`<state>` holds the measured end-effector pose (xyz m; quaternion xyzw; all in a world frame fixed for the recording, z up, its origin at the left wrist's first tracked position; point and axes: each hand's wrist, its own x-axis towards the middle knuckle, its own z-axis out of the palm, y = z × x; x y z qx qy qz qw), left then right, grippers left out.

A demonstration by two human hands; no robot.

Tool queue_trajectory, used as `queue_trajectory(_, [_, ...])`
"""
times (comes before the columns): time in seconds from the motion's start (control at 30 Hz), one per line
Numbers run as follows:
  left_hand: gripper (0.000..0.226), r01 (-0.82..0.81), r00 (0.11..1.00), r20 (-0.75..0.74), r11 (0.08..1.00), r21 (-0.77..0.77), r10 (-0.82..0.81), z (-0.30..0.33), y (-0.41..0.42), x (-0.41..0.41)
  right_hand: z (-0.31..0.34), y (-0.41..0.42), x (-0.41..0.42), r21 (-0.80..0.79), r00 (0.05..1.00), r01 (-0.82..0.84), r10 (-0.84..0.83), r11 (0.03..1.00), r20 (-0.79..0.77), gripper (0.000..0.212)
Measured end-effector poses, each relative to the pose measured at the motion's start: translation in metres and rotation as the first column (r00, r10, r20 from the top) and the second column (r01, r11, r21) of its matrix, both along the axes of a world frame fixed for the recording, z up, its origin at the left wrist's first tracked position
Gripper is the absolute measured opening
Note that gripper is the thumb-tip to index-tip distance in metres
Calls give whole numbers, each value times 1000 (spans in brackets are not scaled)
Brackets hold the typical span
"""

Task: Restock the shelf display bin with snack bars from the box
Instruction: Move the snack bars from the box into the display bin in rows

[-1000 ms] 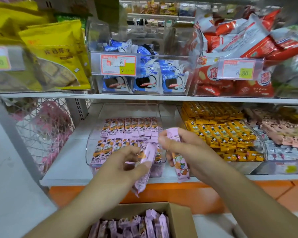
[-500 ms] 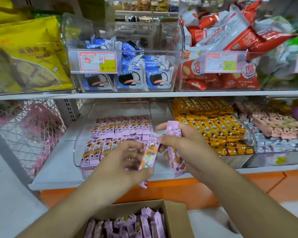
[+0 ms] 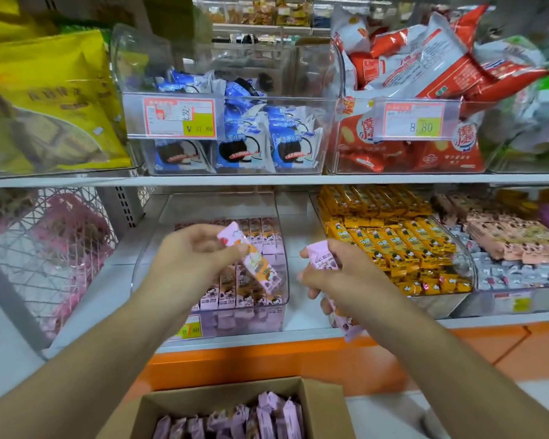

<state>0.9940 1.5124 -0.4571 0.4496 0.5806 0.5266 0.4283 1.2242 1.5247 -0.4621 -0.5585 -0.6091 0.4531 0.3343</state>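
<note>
nearest us sits the cardboard box (image 3: 317, 403), its pink snack bars (image 3: 267, 416) standing on end, well below both our hands. above it our right hand (image 3: 339, 280) is clenched around a bar (image 3: 346, 324) whose long axis runs down and toward us, off to the right of the clear display bin (image 3: 267, 315), while our left hand (image 3: 191, 258) pinches another bar (image 3: 257, 264) by its upper end, slanting down to the right directly over the bin's front row. so we judge the left is nearer to placing: its bar needs only turning to line up with the rows (image 3: 235, 293) running front to back beneath it.
</note>
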Motion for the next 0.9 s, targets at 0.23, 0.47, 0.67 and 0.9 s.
queue_trajectory(0.23, [29, 176, 837, -510, 980, -94, -200, -29, 75, 7, -10, 14, -3, -7, 997, 70, -70, 998, -34, 17])
queue_trajectory(0.47, [14, 229, 540, -818, 970, -86, -200, -66, 79, 6, -18, 23, -6, -148, 981, 54, -80, 987, -174, 37])
queue_trajectory(0.67, [45, 223, 372, -902, 965, -141, -218, -71, 69, 5, -11, 31, -9, -286, 925, -22, -89, 958, -369, 42])
queue_trajectory(0.9, [36, 229, 511, -837, 969, -89, -198, -54, 45, 7, -11, 15, -3, -154, 890, 78, -138, 985, -434, 23])
